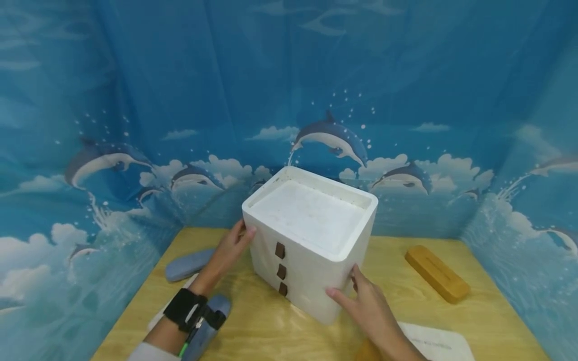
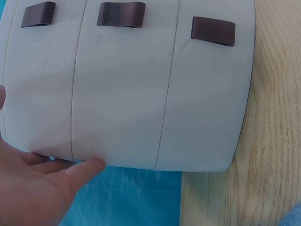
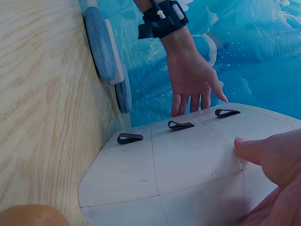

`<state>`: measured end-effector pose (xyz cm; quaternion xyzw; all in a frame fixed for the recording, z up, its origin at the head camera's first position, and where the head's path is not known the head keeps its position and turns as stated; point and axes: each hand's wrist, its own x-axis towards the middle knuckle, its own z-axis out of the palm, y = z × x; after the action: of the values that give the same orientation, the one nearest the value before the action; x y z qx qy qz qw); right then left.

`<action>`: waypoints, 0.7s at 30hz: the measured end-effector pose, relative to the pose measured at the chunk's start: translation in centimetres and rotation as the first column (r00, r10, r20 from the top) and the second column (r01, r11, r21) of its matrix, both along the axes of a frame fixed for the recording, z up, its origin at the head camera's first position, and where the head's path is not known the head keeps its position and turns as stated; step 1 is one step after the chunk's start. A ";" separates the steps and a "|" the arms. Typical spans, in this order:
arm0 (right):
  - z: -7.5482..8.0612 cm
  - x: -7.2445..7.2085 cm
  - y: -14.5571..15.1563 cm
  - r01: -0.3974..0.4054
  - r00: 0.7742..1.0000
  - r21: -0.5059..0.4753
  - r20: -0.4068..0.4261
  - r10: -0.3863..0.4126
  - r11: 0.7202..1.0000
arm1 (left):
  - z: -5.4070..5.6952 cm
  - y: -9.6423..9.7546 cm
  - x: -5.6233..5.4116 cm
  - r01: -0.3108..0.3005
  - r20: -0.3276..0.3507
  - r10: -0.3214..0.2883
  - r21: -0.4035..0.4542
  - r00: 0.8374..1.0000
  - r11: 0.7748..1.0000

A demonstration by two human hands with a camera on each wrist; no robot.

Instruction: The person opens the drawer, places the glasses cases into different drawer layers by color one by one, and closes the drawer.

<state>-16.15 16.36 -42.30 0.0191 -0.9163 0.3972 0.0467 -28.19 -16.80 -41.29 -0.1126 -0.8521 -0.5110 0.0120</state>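
- Head view: left hand (image 1: 232,243) clamps the box (image 1: 309,240) at its left edge, thumb on the front, fingers along the side.
- Box sits mid-table, turned askew, front with three brown tabs (image 1: 282,272) facing left and near. Cannot tell whether its base is raised or resting.
- Right hand (image 1: 366,301) clamps the opposite edge, thumb on the front, other fingers partly hidden.
- Method, my judgement: squeeze evenly from both sides, hold the rim level, leave the tabs untouched so no drawer slides; a lower grip would likely steady the weight.
- Surface: wood-grain table (image 1: 257,331). At left, far blue case (image 1: 187,264) and near blue case (image 1: 205,331), the latter partly under the left wrist's strap (image 1: 184,308). At right, white case (image 1: 440,341) beside the right forearm, yellow case (image 1: 437,273) farther back.
- Room: blue dolphin backdrop (image 1: 289,75) wraps left, rear and right.
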 end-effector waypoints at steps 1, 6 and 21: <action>0.0 0.0 0.0 -0.001 1.000 -0.001 0.006 0.001 1.000 | -0.1 0.0 0.0 0.002 -0.005 -0.002 0.001 1.000 1.000; 0.0 0.2 0.2 -0.017 0.999 -0.030 0.028 0.018 0.999 | -0.4 0.1 0.0 0.007 -0.003 -0.007 0.024 1.000 1.000; -0.3 -0.9 2.9 -0.096 0.993 -0.142 0.050 0.104 0.985 | -0.6 0.4 1.2 -0.015 -0.062 0.011 -0.052 0.998 0.999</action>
<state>-17.10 19.27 -42.56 0.0504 -0.8853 0.4623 0.0016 -27.01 -16.35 -41.89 -0.1230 -0.8650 -0.4849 0.0387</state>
